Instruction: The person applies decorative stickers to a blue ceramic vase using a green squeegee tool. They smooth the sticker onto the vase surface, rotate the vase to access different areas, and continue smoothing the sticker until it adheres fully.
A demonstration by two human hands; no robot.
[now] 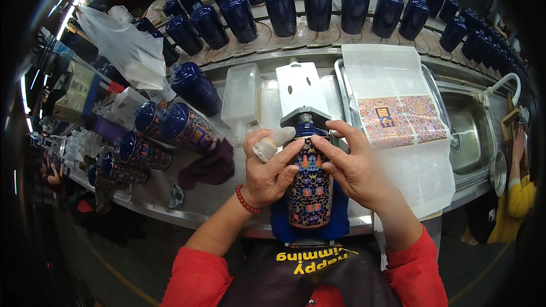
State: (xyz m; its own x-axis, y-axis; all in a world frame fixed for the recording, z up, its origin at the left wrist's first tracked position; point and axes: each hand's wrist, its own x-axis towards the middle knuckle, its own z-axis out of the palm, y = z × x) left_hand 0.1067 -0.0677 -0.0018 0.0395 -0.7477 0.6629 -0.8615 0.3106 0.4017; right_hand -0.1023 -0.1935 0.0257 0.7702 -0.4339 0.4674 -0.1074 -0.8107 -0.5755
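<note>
Before you, one bottle (310, 193) is between your left hand (265, 171) and your right hand (363, 173), its neck away from you at the near end of a stand (301, 91), with a cloth (339, 211) under it. Left of the stand you have a box (241, 94); right of the stand, a paper sheet (401, 125) lies over a tray (343, 90), and the sink (471, 131) is farther right. Over to your left are more bottles (190, 128), and a rag (211, 166) lies between them and your left hand. Behind the stand, the conveyor (263, 37) bears rows of conveyor bottles (318, 5)
</note>
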